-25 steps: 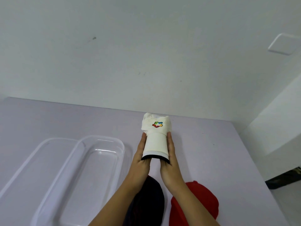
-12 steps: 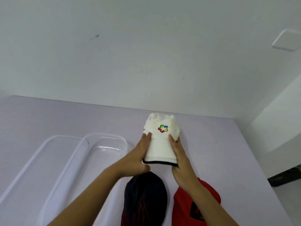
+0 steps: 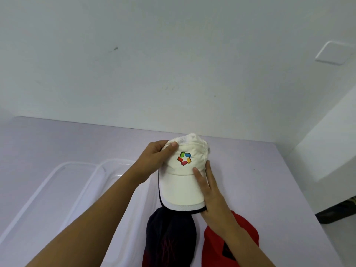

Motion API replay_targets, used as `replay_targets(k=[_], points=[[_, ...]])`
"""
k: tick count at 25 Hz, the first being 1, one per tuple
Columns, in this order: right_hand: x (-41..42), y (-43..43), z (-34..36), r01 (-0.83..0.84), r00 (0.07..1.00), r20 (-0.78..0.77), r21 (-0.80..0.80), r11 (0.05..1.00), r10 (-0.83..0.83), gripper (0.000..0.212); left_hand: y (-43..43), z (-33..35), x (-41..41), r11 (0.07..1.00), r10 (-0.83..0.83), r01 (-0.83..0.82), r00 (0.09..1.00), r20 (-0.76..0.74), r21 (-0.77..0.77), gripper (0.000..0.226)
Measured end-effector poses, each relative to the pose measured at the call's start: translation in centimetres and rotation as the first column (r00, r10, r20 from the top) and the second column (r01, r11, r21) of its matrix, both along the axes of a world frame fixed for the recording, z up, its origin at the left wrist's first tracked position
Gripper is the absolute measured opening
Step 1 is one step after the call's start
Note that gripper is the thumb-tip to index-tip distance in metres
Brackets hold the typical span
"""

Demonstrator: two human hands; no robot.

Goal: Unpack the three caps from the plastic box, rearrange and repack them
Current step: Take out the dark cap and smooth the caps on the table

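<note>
And the white fabric cap with the multicoloured star logo (image 3: 183,176) has opened up: a second ago it was squeezed into a narrow roll between both palms, and now the brim lies broad and flat, crown puffed out behind it, logo facing up. That reads as the rearranging step well under way, with this cap being shaped before it goes back in. The left hand (image 3: 155,160) has climbed from the brim's side to the crown, thumb pressed on top beside the logo, fingers curled round the far left of the fabric in a firm pinch. The right hand (image 3: 211,191) lies long and flat along the brim's right edge, fingers extended, steadying rather than gripping, though whether its thumb hooks underneath is hard to tell from here. Just nearer than the white cap, the dark navy cap (image 3: 170,241) and the red cap (image 3: 231,245) sit side by side on the pale lilac table (image 3: 269,180), both partly under the forearms. Left of the white cap, the clear plastic box (image 3: 107,182) waits empty, its clear lid (image 3: 48,187) further left again, so all three caps are out and none repacked.
</note>
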State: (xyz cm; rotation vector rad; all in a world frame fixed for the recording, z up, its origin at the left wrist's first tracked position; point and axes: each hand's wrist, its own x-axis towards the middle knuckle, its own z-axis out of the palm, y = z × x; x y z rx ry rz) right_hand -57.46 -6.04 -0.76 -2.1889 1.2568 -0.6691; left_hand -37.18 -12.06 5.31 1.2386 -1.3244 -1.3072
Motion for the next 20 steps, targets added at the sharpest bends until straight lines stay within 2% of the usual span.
replay_targets(k=[1, 2, 3, 4, 6, 7, 10, 13, 14, 16, 17, 18, 20], points=[[-0.3, -0.1, 0.2, -0.020, 0.997, -0.075, 0.049, 0.999, 0.024, 0.109, 0.2, 0.1, 0.3, 0.999, 0.039, -0.039, 0.999, 0.000, -0.023, 0.028], [-0.5, -0.1, 0.9, -0.022, 0.997, -0.072, 0.104, 0.994, 0.030, 0.112, 0.4, 0.2, 0.6, 0.997, 0.067, -0.066, 0.998, 0.007, -0.042, 0.026], [-0.7, -0.4, 1.7, 0.000, 1.000, -0.005, 0.135, 0.991, 0.000, 0.107, 0.6, 0.3, 0.9, 0.996, 0.073, -0.072, 0.997, 0.017, -0.053, 0.026], [-0.6, -0.7, 2.7, 0.057, 0.991, 0.113, 0.097, 0.994, -0.068, 0.094, 0.8, 0.4, 1.1, 0.996, 0.061, -0.059, 0.998, 0.034, -0.059, 0.026], [0.2, -1.7, 4.7, 0.213, 0.933, 0.304, -0.038, 0.976, -0.191, 0.057, 1.3, 0.9, 0.9, 0.996, 0.023, -0.015, 0.996, 0.082, -0.089, 0.028], [0.8, -2.5, 5.7, 0.232, 0.910, 0.357, -0.019, 0.973, -0.210, 0.041, 1.4, 1.2, 0.6, 0.993, 0.019, -0.006, 0.994, 0.105, -0.121, 0.028], [2.2, -3.9, 7.5, 0.141, 0.890, 0.401, 0.209, 0.968, -0.216, 0.020, 1.7, 1.7, -0.6, 0.970, 0.098, -0.061, 0.984, 0.148, -0.237, 0.015], [2.7, -3.7, 8.0, 0.061, 0.856, 0.462, 0.354, 0.933, -0.231, 0.015, 2.2, 2.1, -0.4, 0.953, 0.129, -0.041, 0.951, 0.282, -0.299, 0.015], [2.8, -3.4, 7.8, 0.046, 0.849, 0.480, 0.352, 0.935, -0.223, 0.016, 2.3, 2.1, -0.2, 0.953, 0.131, -0.035, 0.943, 0.305, -0.300, 0.018], [2.8, -3.1, 7.0, 0.052, 0.816, 0.534, 0.316, 0.947, -0.223, 0.023, 2.5, 2.4, 0.0, 0.963, 0.111, -0.042, 0.962, 0.251, -0.266, 0.026], [2.5, -3.1, 6.4, 0.063, 0.797, 0.557, 0.307, 0.950, -0.233, 0.036, 2.7, 2.6, 0.1, 0.968, 0.104, -0.054, 0.976, 0.193, -0.245, 0.029], [2.2, -3.0, 5.6, 0.072, 0.782, 0.571, 0.318, 0.945, -0.252, 0.058, 2.8, 2.7, 0.3, 0.971, 0.116, -0.085, 0.985, 0.124, -0.225, 0.032], [1.7, -2.5, 4.0, 0.015, 0.730, 0.610, 0.437, 0.899, -0.309, 0.100, 2.7, 3.1, 0.6, 0.965, 0.187, -0.187, 0.982, -0.017, -0.184, 0.038]])
